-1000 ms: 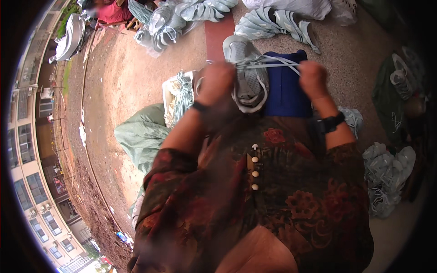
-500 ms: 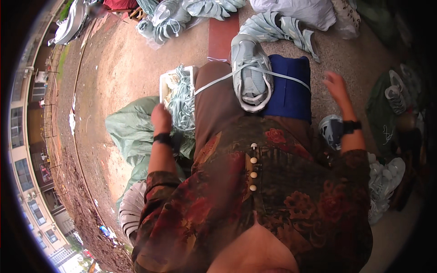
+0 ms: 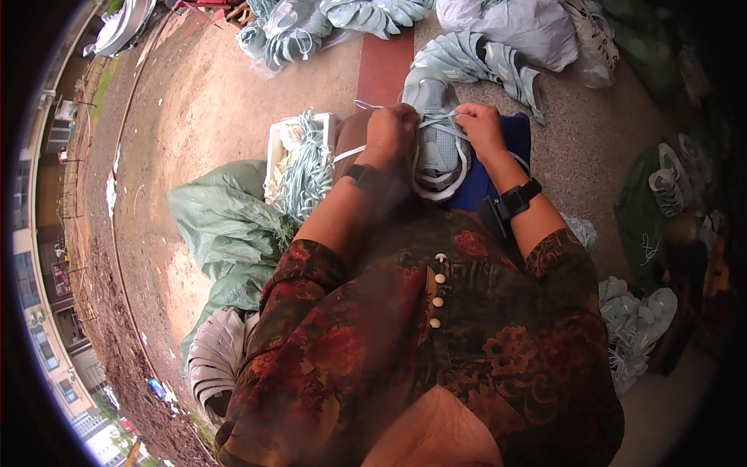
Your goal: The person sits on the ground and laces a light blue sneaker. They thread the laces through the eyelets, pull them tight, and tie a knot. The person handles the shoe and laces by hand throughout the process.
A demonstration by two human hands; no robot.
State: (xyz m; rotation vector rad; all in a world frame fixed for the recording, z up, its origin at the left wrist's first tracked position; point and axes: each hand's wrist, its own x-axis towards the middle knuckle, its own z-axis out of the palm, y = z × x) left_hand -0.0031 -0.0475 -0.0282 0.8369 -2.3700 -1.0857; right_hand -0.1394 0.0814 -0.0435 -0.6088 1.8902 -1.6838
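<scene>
A pale grey-blue sneaker (image 3: 438, 156) rests on my lap, toe pointing away, between my brown trouser leg and a folded dark blue cloth (image 3: 513, 138). A light shoelace (image 3: 436, 118) crosses its upper. My left hand (image 3: 391, 134) is closed at the left side of the lacing, its fingers pinched on the lace. On the right side my right hand (image 3: 480, 127) pinches the lace between thumb and forefinger. One loose lace end runs left over my thigh below the left hand. The exact lace holes being worked are too small to make out.
Left of my leg stands a white box (image 3: 272, 152) full of bundled laces (image 3: 307, 167), beside a green sack (image 3: 222, 210). Rows of shoe uppers (image 3: 475, 62) lie ahead, near a white plastic bag (image 3: 529, 31). More pale shoes (image 3: 634, 323) are piled at my right.
Both hands have come in from out at the sides to the sneaker and taken hold of the lace. The long lace ends stretched out sideways before are now drawn in at the hands.
</scene>
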